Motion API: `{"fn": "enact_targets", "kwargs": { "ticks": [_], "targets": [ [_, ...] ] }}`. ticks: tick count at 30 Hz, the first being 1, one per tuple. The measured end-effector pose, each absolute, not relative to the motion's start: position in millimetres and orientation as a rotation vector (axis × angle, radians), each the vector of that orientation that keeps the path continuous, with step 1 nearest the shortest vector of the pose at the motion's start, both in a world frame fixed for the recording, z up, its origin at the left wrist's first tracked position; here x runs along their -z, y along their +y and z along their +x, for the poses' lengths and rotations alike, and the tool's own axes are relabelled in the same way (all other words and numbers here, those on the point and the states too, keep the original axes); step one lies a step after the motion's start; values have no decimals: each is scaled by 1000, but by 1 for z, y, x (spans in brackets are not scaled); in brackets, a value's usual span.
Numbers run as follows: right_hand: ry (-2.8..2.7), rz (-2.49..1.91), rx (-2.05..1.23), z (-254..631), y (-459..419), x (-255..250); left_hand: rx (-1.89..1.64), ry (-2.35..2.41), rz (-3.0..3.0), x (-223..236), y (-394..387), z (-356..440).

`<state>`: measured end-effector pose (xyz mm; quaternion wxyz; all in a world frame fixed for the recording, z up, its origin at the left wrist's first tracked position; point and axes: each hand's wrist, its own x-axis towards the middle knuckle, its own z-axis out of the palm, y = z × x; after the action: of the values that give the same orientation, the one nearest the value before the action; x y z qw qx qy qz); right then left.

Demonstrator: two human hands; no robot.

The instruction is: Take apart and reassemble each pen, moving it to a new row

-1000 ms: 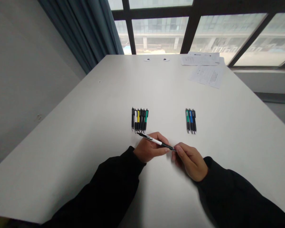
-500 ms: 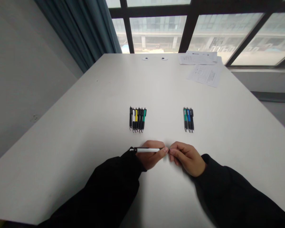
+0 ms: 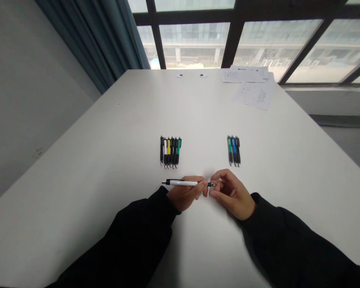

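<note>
Cataloguing the lower centre of the frame, I logged one white pen (image 3: 183, 183), pinched level by my left hand (image 3: 183, 198), presumably presenting its tip to my right hand (image 3: 237, 200), whose fingers curled close, grip impossible to tell.

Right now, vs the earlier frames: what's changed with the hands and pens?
White pen, held in the left hand: its rear end has swung toward the person, from slanted to nearly level. Right hand: fingers have opened from their pinch at the writing tip; can't tell if they still touch it. Unchanged: left row of pens, right row, papers.
</note>
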<state>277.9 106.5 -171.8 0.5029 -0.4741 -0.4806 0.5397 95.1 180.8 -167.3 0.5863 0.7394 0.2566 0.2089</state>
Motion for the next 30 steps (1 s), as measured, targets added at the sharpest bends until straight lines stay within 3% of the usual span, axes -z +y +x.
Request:
{"fn": "enact_targets", "kwargs": {
  "ticks": [5, 30],
  "targets": [
    [-1231, -1284, -1332, 280, 108, 172, -464, 591, 1724, 169, 182, 94],
    [-1138, -1162, -1318, 281, 108, 176, -437, 589, 1745, 167, 183, 94]
  ]
}}
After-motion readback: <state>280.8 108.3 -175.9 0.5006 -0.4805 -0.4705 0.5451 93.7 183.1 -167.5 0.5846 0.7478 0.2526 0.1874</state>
